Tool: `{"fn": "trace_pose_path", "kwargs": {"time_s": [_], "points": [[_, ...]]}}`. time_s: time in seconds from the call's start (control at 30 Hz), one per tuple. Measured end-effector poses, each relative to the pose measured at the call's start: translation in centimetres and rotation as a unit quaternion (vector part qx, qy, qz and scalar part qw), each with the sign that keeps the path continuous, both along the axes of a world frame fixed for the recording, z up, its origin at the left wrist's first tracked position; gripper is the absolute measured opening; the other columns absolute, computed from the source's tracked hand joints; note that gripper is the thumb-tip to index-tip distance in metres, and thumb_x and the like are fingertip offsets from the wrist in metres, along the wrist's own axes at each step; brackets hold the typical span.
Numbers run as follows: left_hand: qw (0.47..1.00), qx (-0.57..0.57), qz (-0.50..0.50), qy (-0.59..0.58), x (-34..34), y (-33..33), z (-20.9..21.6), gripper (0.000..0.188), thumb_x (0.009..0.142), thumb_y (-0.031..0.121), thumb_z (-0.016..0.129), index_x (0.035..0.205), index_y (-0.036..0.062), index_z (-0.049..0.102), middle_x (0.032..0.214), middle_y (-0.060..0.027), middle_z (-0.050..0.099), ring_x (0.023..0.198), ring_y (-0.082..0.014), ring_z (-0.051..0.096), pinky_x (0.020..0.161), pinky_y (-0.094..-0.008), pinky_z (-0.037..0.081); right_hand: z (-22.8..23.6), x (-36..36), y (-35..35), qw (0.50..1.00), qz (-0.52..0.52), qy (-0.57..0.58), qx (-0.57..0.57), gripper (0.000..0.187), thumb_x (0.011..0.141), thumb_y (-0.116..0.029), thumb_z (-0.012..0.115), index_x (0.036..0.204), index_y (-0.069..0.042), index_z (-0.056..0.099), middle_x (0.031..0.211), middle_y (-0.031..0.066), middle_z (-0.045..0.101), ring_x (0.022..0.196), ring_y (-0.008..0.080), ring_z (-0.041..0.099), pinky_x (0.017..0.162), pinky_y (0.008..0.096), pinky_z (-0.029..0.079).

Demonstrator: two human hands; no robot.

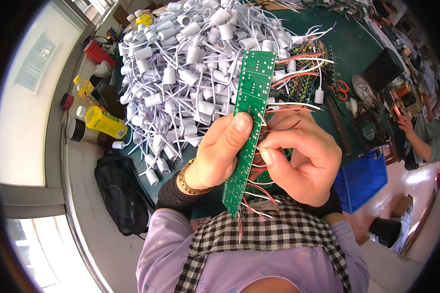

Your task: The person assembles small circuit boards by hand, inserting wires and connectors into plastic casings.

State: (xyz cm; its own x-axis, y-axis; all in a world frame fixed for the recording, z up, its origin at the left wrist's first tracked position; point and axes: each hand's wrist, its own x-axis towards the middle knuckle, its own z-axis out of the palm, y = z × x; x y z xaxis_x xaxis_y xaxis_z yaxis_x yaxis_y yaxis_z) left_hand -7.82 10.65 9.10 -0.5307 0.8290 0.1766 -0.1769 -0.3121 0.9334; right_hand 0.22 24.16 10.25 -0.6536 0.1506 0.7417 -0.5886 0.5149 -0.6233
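My left hand grips a long green circuit board, thumb flat on its face and fingers behind it. The board is held tilted in front of my chest, its upper end leaning right. Red, white and black wires stick out along its right edge. At that edge my right hand is closed in a pinch, thumb against forefinger, on what looks like a thin wire; the fingertips mostly hide it. Below the hands, more red and white wires hang from the board's lower part.
A large heap of white lamp sockets with leads covers the green table. Beyond the board lie wired parts and orange scissors. Yellow bottles and a black bag are left; a blue bin and another person's hand are right.
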Motion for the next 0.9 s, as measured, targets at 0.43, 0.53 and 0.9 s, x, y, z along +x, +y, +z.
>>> {"fn": "trace_pose_path", "kwargs": {"time_s": [0.43,0.53,0.9], "points": [[0.997,0.005,0.022,0.070,-0.4,0.0,-0.2,0.047,0.098,0.041,0.033,0.096,-0.0018,0.054,0.075,-0.0045,0.057,0.063,-0.0072,0.052,0.054,-0.0208,0.041,-0.4,-0.3,-0.4,0.999,-0.009,0.026,-0.016,0.017,0.064,0.006,0.066,0.080,-0.001,0.064,0.075,0.0080,0.059,0.077,0.0240,0.058,0.064,0.0312,0.045],[0.998,0.011,0.032,0.062,-0.2,0.0,0.1,0.047,0.097,0.040,0.036,0.107,-0.0037,0.051,0.086,-0.0066,0.059,0.074,-0.0091,0.054,0.064,-0.0221,0.044,-0.8,-0.4,-0.2,0.999,-0.001,0.033,-0.013,0.018,0.065,0.005,0.066,0.081,-0.001,0.064,0.079,0.0085,0.060,0.080,0.0245,0.059,0.067,0.0324,0.046],[0.998,-0.005,-0.052,0.023,0.2,-0.4,0.1,0.047,0.095,0.039,0.041,0.117,-0.0015,0.047,0.091,-0.0045,0.058,0.077,-0.0087,0.052,0.066,-0.0226,0.043,-2.6,0.4,0.8,0.987,0.013,0.150,-0.058,0.043,0.069,-0.009,0.067,0.109,0.000,0.054,0.082,0.0078,0.061,0.084,0.0231,0.059,0.101,0.0494,0.028]]}}
